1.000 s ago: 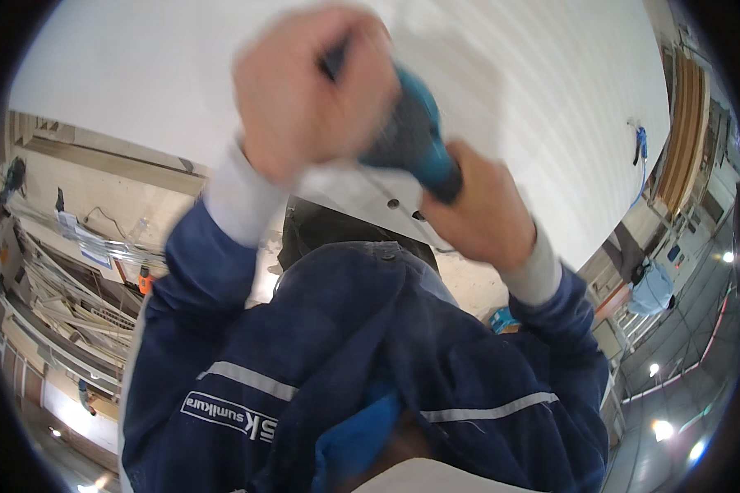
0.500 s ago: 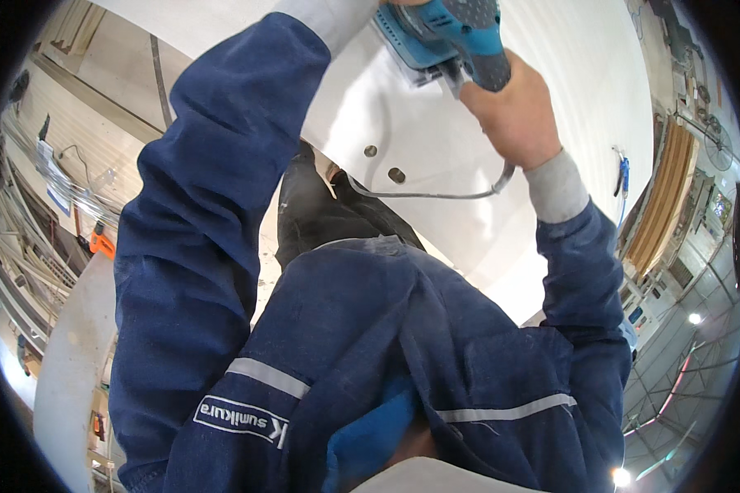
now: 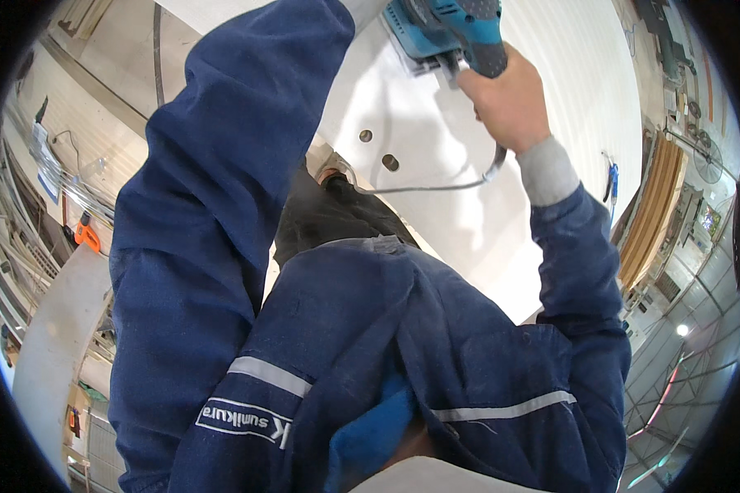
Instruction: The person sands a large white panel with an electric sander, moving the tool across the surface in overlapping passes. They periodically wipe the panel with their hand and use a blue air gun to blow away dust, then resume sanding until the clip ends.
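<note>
My right hand (image 3: 514, 99) is wrapped around the rear handle of a teal and black electric sander (image 3: 448, 33). The sander rests against a large white panel (image 3: 571, 107), and its pad edge looks smeared by motion. From the handle a grey power cord (image 3: 423, 190) loops down and across to the left. My left arm (image 3: 230, 115) reaches up to the top edge beside the sander; only its grey cuff (image 3: 363, 10) shows there, and the hand is out of the picture. Two round holes (image 3: 390, 163) pierce the panel below the sander.
A blue-handled tool (image 3: 612, 182) lies at the panel's right edge. Stacked wooden boards (image 3: 654, 209) and a fan (image 3: 707, 156) stand farther right. At left are an orange-handled tool (image 3: 87, 233), long strips of material and a curved pale sheet (image 3: 57, 320).
The sander and my right hand sit slightly higher in view. My left forearm has shifted up and right, and the bit of left hand at the top edge has left the picture.
</note>
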Demonstrator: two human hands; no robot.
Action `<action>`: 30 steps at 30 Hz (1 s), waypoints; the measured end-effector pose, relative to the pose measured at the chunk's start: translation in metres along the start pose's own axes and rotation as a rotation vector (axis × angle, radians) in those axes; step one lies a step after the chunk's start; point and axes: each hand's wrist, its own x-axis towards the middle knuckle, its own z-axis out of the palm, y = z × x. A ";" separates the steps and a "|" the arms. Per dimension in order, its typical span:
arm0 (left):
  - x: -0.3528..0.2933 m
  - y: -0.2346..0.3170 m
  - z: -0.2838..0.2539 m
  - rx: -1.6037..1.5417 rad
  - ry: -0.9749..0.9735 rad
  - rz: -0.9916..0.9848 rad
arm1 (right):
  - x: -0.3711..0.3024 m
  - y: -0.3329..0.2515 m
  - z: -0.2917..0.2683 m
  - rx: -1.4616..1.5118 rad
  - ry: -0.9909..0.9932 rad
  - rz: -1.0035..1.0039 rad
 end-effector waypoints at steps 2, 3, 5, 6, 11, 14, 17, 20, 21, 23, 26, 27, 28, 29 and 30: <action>-0.001 -0.010 -0.005 -0.035 -0.010 -0.020 | 0.004 -0.002 0.003 -0.002 0.029 -0.151; 0.001 -0.016 -0.012 -0.058 -0.025 -0.029 | 0.010 -0.007 0.006 -0.047 0.040 -0.151; 0.014 -0.030 -0.032 -0.089 -0.065 -0.074 | 0.029 -0.018 0.008 -0.046 0.085 -0.220; 0.020 -0.034 -0.039 -0.112 -0.055 -0.066 | 0.039 -0.023 0.009 -0.043 0.111 -0.213; 0.033 -0.027 -0.028 -0.138 -0.028 -0.029 | 0.049 -0.013 0.005 -0.051 0.212 -0.279; 0.015 -0.009 0.000 -0.137 -0.027 -0.071 | 0.021 0.018 -0.008 0.132 -0.027 -0.186; -0.008 0.010 0.026 -0.167 -0.091 -0.143 | -0.014 0.038 -0.021 0.517 -0.318 0.027; -0.023 0.024 0.050 -0.283 -0.164 -0.097 | -0.050 0.040 -0.018 0.600 -0.261 0.222; -0.024 0.025 0.052 -0.302 -0.185 -0.109 | -0.054 0.037 -0.015 0.604 -0.229 0.237; -0.019 0.024 0.053 -0.341 -0.232 -0.117 | -0.055 0.029 -0.008 0.601 -0.164 0.282; -0.001 0.007 0.033 -0.289 -0.231 -0.061 | -0.035 0.017 0.000 0.557 -0.153 0.218; 0.006 0.000 0.024 -0.273 -0.218 -0.035 | -0.026 0.013 0.002 0.560 -0.160 0.166; 0.011 -0.008 0.015 -0.225 -0.208 -0.002 | -0.017 0.009 0.003 0.511 -0.154 0.141; 0.016 -0.015 0.008 -0.238 -0.198 -0.024 | -0.008 0.005 0.006 0.491 -0.130 0.082; 0.019 -0.022 0.002 -0.253 -0.187 -0.045 | 0.001 0.002 0.009 0.471 -0.106 0.023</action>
